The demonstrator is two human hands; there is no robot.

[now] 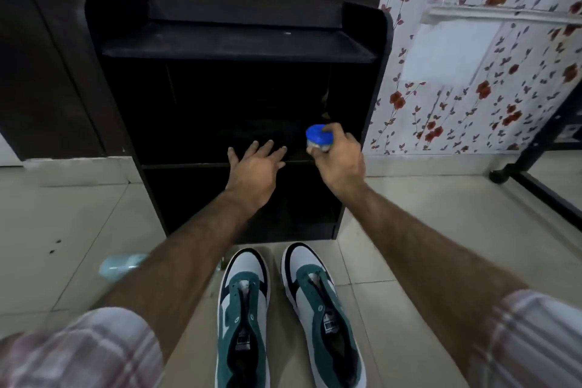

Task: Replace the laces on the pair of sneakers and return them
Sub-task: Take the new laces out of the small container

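Both sneakers point(289, 315) sit side by side on the floor tiles point(409, 246), toes toward the black shoe rack point(378, 72). Left hand point(256, 167) reaches flat, fingers spread, at the middle shelf. Right hand point(338, 157) grips a blue-lidded jar point(317, 138).

**Bare forearms, short plaid sleeves**

Both forearms are bare and hairy from wrist to above the elbow. The left sleeve point(85, 353), at seven o'clock, is short, in pale plaid with faded pinkish and grey bars. The right sleeve point(535, 340), at five o'clock, matches it. Left hand point(255, 167) and right hand point(340, 157) wear nothing.
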